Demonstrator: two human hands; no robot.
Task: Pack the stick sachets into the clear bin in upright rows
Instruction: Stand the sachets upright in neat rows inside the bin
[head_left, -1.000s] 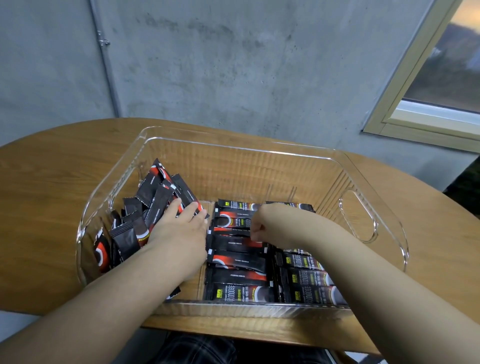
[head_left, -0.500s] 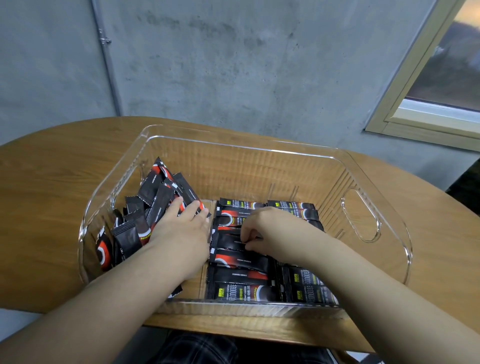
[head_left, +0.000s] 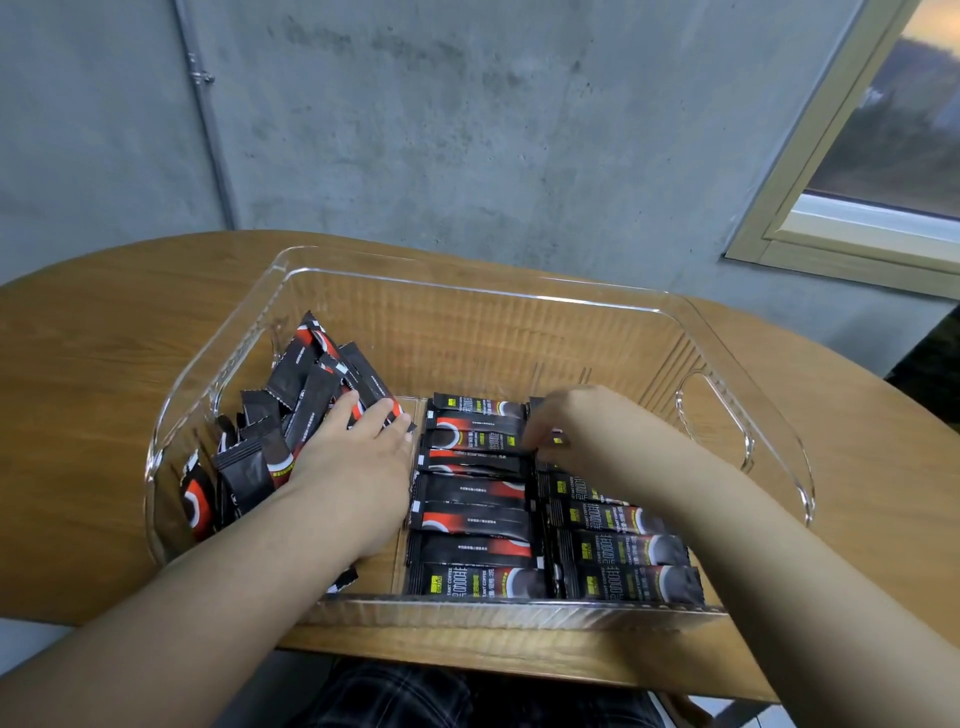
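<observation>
In the clear bin (head_left: 467, 283) on the table (head_left: 83, 364), the left hand (head_left: 358, 457) lies flat, fingers straight, on loose stick sachets (head_left: 306, 389) that could slump, while the right hand (head_left: 576, 421), blurred, seems to pinch a sachet (head_left: 558, 441) and might nudge the packed rows (head_left: 478, 499).

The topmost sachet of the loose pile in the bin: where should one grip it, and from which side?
Probably the upper end of the topmost sachet, pinched across its flat faces from above. It leans tilted against the pile with that crimped end sticking free, while its lower part is buried among other sachets, and the left hand rests on the pile's right side.
</observation>
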